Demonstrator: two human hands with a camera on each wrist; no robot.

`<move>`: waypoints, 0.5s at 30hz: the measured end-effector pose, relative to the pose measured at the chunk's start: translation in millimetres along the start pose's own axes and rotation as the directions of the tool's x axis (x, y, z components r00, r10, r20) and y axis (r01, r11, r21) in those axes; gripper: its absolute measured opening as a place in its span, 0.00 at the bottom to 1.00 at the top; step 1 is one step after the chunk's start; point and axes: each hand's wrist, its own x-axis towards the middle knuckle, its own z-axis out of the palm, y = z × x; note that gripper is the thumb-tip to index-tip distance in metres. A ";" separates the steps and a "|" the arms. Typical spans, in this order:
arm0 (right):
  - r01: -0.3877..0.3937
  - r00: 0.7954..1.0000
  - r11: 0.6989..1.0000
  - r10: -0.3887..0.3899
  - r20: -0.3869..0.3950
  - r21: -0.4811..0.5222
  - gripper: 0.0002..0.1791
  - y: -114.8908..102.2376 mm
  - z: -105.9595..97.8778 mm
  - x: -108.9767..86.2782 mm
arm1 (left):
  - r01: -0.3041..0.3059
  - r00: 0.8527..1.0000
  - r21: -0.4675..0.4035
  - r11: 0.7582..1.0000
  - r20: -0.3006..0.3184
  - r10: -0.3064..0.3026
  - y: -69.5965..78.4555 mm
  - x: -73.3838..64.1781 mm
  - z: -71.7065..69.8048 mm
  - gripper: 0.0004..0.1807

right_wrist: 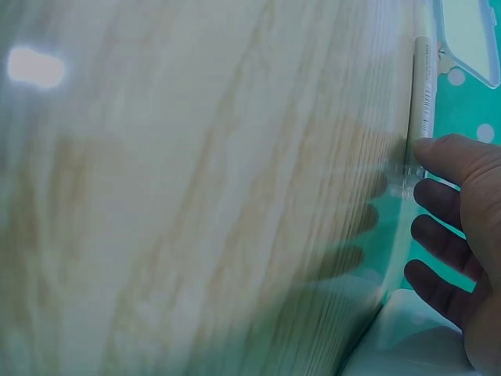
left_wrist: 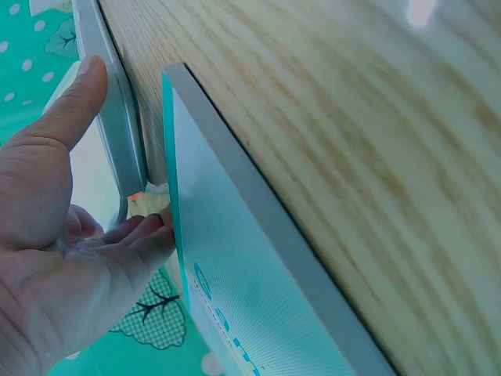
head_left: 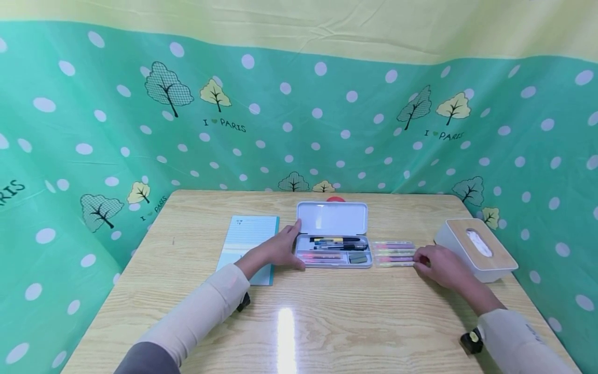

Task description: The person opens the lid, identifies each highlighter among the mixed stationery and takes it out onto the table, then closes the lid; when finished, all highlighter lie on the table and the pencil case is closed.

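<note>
An open white pencil case [head_left: 333, 205] stands on the table, its lid raised at the back. Pens [head_left: 338, 244] and a dark grey eraser [head_left: 357, 257] lie in its compartments. My left hand [head_left: 279, 248] rests against the case's left side, thumb near the front corner; in the left wrist view that thumb [left_wrist: 82, 98] is straight beside the case wall. To the right lies a clear pack of several pastel pens [head_left: 393, 253]. My right hand [head_left: 441, 265] pinches the pack's right end with curled fingers; the right wrist view shows the fingertips at a pen [right_wrist: 421, 94].
A light blue lined notepad [head_left: 247, 239] lies left of the case, partly under the left forearm. A white tissue box with a wooden top [head_left: 495, 246] stands close to the right hand. Something red [head_left: 335, 199] shows behind the lid. A green curtain [head_left: 299, 130] hangs around the wooden table [head_left: 355, 322].
</note>
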 end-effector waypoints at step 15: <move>-0.024 1.000 0.999 0.024 0.006 0.039 0.05 -8.1 -9.2 4.0 | 0.011 1.000 0.004 1.000 0.004 -0.011 1.2 -0.8 0.2 0.75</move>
